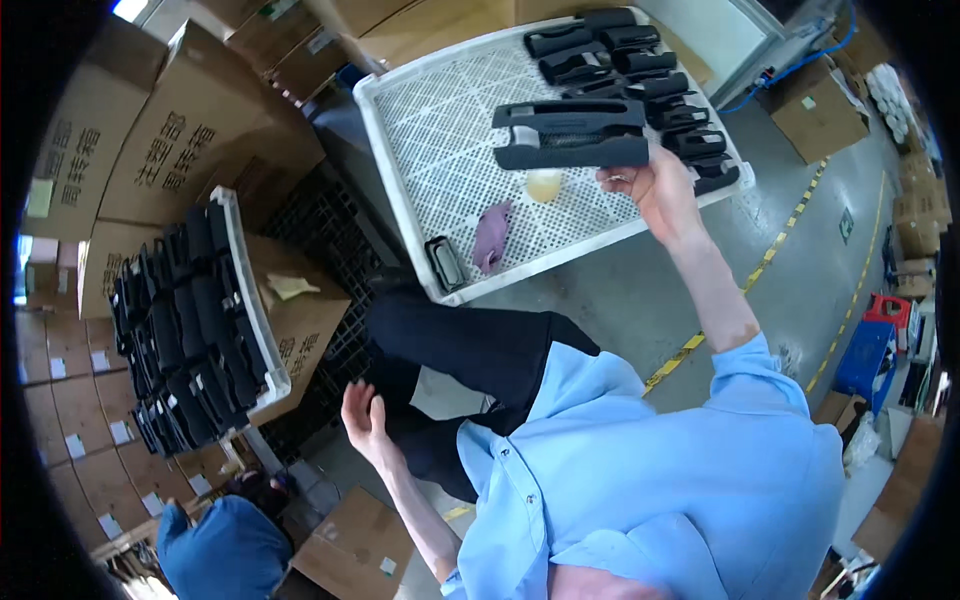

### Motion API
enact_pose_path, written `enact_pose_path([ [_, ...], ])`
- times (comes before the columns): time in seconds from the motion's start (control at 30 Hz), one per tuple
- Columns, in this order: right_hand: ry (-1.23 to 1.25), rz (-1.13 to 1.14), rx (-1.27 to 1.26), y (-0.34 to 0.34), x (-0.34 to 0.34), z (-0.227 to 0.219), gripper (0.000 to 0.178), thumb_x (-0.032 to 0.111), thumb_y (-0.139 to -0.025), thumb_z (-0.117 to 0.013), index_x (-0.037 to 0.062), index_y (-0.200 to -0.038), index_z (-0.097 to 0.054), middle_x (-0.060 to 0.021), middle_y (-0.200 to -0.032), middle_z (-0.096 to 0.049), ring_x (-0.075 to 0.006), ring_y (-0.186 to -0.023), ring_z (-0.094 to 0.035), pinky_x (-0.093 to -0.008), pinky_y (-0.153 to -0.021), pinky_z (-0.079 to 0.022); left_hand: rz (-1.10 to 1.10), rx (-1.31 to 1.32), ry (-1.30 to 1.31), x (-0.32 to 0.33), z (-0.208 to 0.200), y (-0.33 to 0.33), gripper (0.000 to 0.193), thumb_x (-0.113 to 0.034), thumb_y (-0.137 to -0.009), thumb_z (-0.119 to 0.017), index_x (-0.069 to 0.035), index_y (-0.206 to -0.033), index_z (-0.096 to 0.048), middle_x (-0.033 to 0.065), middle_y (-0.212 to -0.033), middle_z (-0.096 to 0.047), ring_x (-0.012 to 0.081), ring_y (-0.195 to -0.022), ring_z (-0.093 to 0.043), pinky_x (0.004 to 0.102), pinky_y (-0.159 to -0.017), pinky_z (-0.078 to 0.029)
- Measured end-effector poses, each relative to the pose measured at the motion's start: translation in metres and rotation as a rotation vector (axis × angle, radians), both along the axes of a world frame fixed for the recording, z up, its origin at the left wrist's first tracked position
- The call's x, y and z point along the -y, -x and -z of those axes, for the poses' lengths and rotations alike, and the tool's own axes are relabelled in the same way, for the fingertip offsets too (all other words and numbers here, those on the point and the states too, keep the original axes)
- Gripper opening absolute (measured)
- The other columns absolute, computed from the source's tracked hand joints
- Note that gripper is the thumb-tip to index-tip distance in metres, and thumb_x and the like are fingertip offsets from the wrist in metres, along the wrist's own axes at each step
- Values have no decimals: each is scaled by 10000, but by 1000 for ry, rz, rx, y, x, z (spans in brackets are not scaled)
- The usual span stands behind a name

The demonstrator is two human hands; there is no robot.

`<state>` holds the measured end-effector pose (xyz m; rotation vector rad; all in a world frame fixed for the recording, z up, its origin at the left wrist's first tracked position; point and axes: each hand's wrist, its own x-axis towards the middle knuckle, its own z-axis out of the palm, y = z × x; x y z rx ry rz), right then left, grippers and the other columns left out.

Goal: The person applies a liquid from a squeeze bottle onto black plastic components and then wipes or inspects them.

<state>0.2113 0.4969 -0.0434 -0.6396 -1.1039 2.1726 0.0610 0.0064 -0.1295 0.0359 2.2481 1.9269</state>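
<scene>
A black part (pixel 575 154) is gripped in the right hand (pixel 655 190) by its right-hand end and is supported above the white tray (pixel 425 165). Two long, dark bars are presented side by side on this part, with the tray mesh seen between them; whether contact is made with the tray beneath cannot be told. The fingers of the right hand are partly hidden behind the part. The left hand (pixel 368 425) is positioned low, between the black trousers (pixel 455 340) and the second tray (pixel 262 340), with its fingers loosely parted and its thumb raised; the palm is free. Along the right side of the white tray, similar black pieces (pixel 640 65) are set close together in rows. A purple cloth (pixel 492 238) is laid, crumpled, on the near part of the mesh, and a pale yellow round item (pixel 543 186) is placed near it, just below the held part as seen from above. At the near left corner, a black-and-grey piece (pixel 445 263) is located against the rim. On the left, the second tray is filled with closely packed black units (pixel 190 320) and is surrounded by brown cartons (pixel 215 110). At the lower left, another person (pixel 225 550) in blue is seen. The floor at right is marked with yellow-and-black tape (pixel 800 215).
</scene>
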Motion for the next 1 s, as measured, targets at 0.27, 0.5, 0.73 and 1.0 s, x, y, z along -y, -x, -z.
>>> enact_pose_path([
  [0.27,301,-605,-149,83,206,10,287,71,-1093,-476,-13,-1366,-505,-225,-1153,-701,-339,-928,-756,-421,-849,-624,265,132,-535,-45,-84,-1,992,-160,-848,-856,-22,-1636,-270,241,-1634,-363,380,-1530,-351,531,-1292,-235],
  [0.5,-98,-699,-149,101,267,19,394,60,-1092,-494,-23,-1476,-458,-184,-1279,-665,-296,-948,-754,-361,-828,-629,102,189,-717,-19,-87,-17,538,-170,-929,-777,-19,-1391,-547,138,-1295,-665,271,-1198,-630,438,-1126,-431],
  [0.73,-149,-930,53,101,262,11,403,83,-1087,-521,-19,-1476,-487,-173,-1295,-667,-243,-921,-748,-300,-809,-610,-41,-69,-533,-19,-111,-8,608,-120,-890,-808,-29,-1421,-525,143,-1300,-649,290,-1190,-636,441,-1100,-464],
  [1.0,-261,-852,149,94,242,8,340,112,-1071,-563,-23,-1381,-600,-168,-1240,-707,-180,-875,-737,-257,-776,-584,55,-929,402,-13,-137,21,781,-111,-818,-864,-52,-1491,-471,169,-1415,-553,339,-1282,-577,469,-1077,-517],
])
